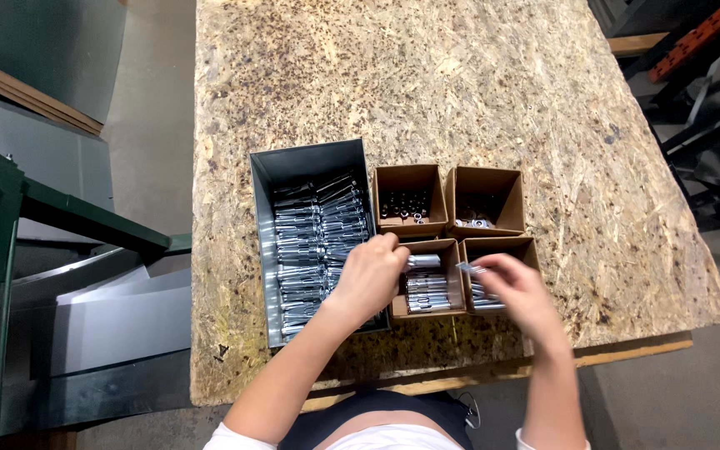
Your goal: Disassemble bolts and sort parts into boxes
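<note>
Nearest to the person, both forearms reach up from the bottom edge over the chipboard table (460,100). The left hand (368,275) lies curled over the right rim of the grey metal bin (293,167), fingers bent toward the cardboard box just beside it; whether it grips anything I cannot tell, since the back of the hand hides the fingertips. The right hand (514,287) hovers over the near right box (527,247), thumb and forefinger pinched on a small bolt (470,267). That bolt is a short, bright, silvery metal piece, and it lies nearly level, its long axis running left to right, the free end pointing left toward the other hand and tipped slightly up the table. The near left box (452,275), between the two hands, holds more shiny bolts stacked side by side, their lengths also running across. The bin to the left is filled with long silvery sleeved bolts, packed in rows, lengths lying crosswise, some near the top slanting. Farther back stand two more brown boxes touching each other: the far left box (410,177) with small dark nuts along its near wall, the far right box (493,187) with a few pale washers in its near corner. Beyond them the tabletop runs on to the far edge.
</note>
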